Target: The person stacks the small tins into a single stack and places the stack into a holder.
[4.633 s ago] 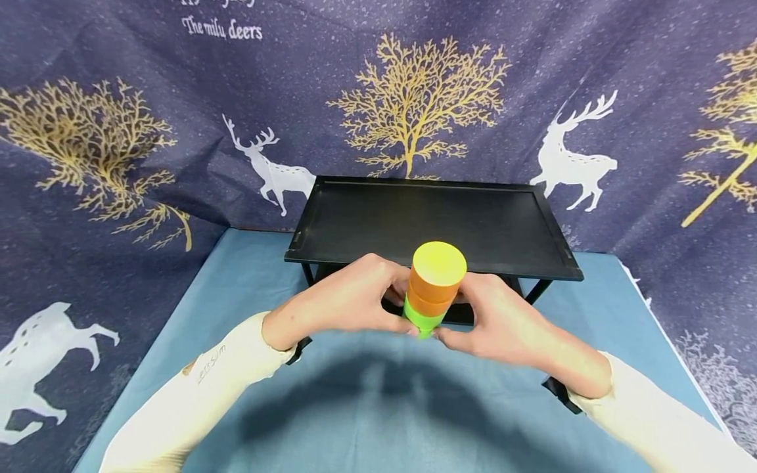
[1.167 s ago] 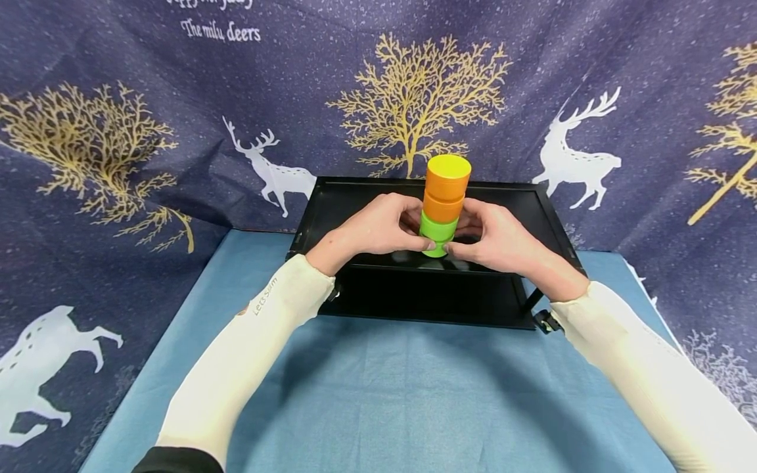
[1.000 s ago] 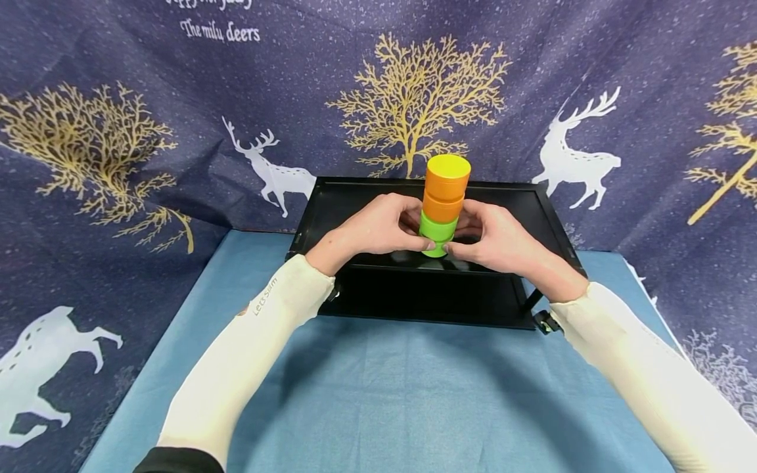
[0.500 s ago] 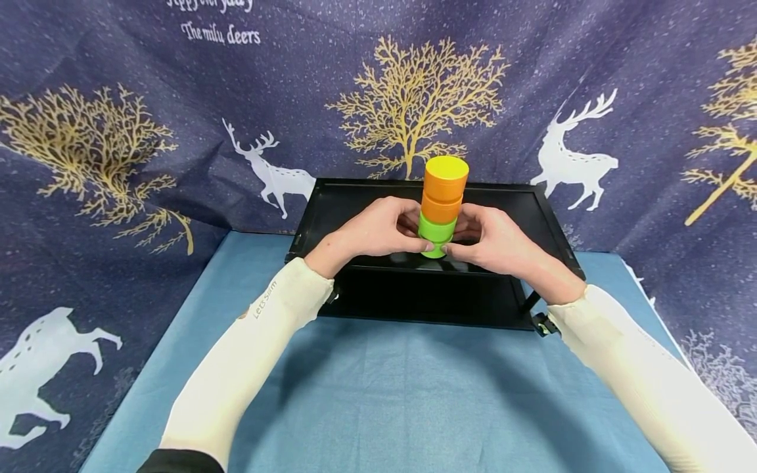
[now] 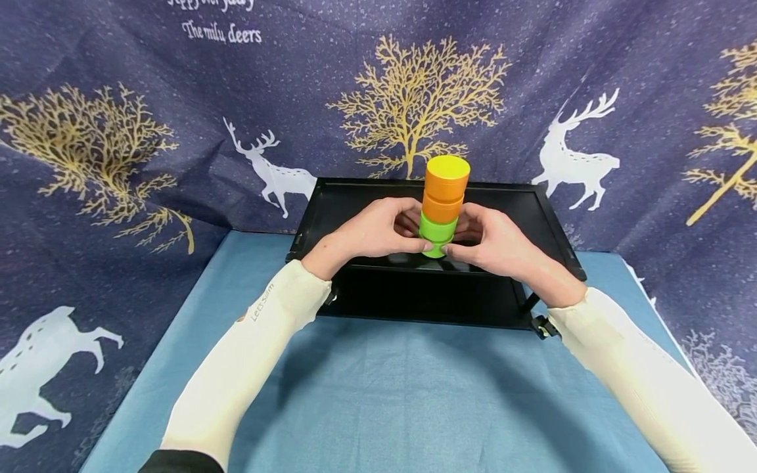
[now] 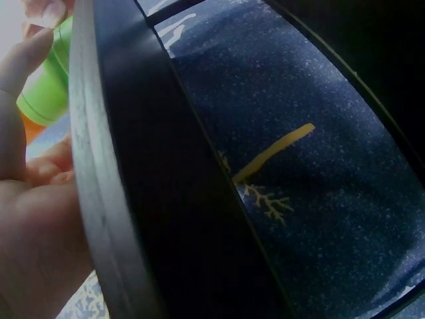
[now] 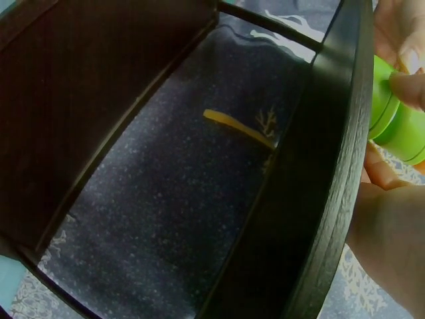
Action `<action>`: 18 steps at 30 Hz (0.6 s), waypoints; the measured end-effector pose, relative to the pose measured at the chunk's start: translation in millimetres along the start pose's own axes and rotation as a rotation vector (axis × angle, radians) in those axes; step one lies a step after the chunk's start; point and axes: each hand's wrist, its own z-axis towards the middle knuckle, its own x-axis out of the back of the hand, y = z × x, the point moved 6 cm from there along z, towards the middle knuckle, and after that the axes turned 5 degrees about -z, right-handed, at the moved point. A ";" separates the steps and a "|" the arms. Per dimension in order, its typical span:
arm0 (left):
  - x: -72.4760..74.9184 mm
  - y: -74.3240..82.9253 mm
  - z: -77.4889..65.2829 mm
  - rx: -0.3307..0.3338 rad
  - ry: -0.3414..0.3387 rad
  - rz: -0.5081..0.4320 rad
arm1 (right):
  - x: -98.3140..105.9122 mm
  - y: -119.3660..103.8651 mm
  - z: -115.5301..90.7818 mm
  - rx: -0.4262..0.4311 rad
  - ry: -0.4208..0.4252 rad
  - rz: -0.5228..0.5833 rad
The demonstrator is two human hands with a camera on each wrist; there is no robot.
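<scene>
An upright stack of cups (image 5: 442,207) stands at the front of the black shelf's top board (image 5: 367,217). Its upper part is orange with a yellow top face; the lower part is green. My left hand (image 5: 378,230) holds the green bottom part from the left, thumb in front and fingers behind. From the right, my right hand (image 5: 497,240) grips the same part, its thumb tip near the left one. In the left wrist view the green cup (image 6: 46,83) shows beyond the board's edge; the right wrist view also shows the green cup (image 7: 402,126) between fingers and thumb.
Below the top board lies a lower black shelf board (image 5: 426,295), joined by slanted legs. The shelf stands on a blue cloth (image 5: 384,394). Behind it hangs a dark blue backdrop (image 5: 284,79) printed with deer and golden trees.
Since the oldest frame, both hands have carried the stack from in front of the shelf back to the front of its top board. Over the last second hands and stack are nearly still.
</scene>
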 end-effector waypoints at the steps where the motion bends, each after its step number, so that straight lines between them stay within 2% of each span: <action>1: 0.5 -0.1 -0.9 -0.003 0.002 0.000 | 0.2 0.2 -0.3 -0.002 0.003 0.000; 18: 18.5 -4.7 -25.9 0.003 0.083 0.021 | 10.1 -3.2 -20.9 0.049 0.103 0.015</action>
